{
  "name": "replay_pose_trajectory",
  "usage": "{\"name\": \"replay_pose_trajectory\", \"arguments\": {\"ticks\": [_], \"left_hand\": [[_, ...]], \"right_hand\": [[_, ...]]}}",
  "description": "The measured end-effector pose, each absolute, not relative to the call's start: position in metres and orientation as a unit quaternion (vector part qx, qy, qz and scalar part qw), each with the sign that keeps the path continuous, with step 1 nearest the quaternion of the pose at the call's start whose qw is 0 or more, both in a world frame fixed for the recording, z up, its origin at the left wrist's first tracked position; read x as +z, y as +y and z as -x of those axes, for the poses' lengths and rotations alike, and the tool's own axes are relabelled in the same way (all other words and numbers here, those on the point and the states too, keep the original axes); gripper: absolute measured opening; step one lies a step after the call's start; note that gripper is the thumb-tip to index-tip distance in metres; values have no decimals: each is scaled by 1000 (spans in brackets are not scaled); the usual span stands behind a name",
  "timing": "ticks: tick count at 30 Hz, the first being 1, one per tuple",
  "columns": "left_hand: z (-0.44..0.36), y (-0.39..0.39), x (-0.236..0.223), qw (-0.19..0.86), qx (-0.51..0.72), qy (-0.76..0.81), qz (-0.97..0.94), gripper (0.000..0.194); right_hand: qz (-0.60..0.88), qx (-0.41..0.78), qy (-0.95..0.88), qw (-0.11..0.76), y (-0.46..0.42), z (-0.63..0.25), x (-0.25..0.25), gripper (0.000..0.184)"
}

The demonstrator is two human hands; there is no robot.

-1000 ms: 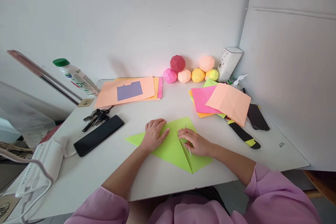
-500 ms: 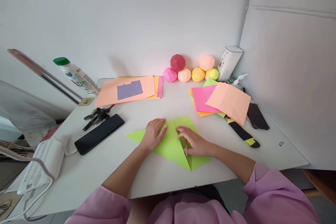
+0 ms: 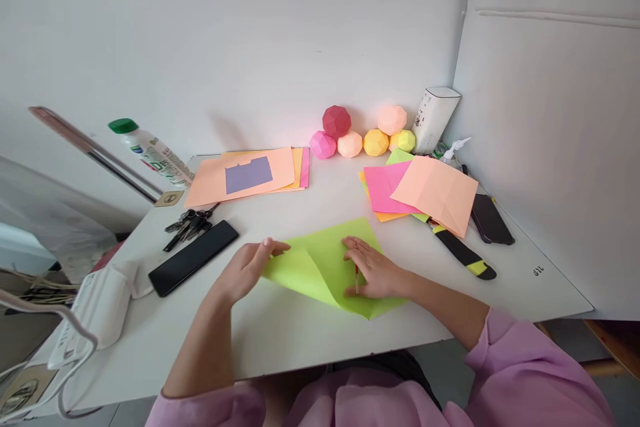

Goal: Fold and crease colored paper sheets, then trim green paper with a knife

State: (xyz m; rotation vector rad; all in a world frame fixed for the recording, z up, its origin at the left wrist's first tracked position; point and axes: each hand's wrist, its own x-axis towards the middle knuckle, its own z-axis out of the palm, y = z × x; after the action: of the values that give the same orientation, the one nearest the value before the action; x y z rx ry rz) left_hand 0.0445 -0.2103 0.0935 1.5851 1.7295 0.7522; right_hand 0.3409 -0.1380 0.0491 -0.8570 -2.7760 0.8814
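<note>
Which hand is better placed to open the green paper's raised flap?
Probably the left hand: it is at the raised flap, while the right hand holds a thin red tool over the green paper.

Soft, diffuse light, faint shadows

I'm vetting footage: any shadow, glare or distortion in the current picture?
Head view: soft light, a faint shadow on the wall above the left paper stack; head view: no strong glare on the green sheet; head view: the bottle leans outward, probably wide-angle distortion.
</note>
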Motion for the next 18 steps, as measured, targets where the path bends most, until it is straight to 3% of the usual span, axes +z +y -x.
{"name": "replay_pose_trajectory", "arguments": {"ticks": [2,4,8,12,14,18], "left_hand": [[-36,-220,96,450,246,633,-580,81],[-39,-226,92,462,188,631,-594,77],[-72,-226,71,166,51,711,-681,57],[-101,-219,50,74,60,694,-714,50],[-102,-217,39,10,56,677,-734,57],[-89,-219,22,-16,33,688,-725,85]], "right_hand": [[296,276,-913,52,-136,-343,49,60],[305,265,-913,53,-134,-345,50,60],[306,247,-918,46,-133,-346,52,57],[300,229,-925,44,-134,-345,51,56],[291,211,-932,47,-135,-346,50,56],[270,152,-948,65,-138,-351,47,51]]}}
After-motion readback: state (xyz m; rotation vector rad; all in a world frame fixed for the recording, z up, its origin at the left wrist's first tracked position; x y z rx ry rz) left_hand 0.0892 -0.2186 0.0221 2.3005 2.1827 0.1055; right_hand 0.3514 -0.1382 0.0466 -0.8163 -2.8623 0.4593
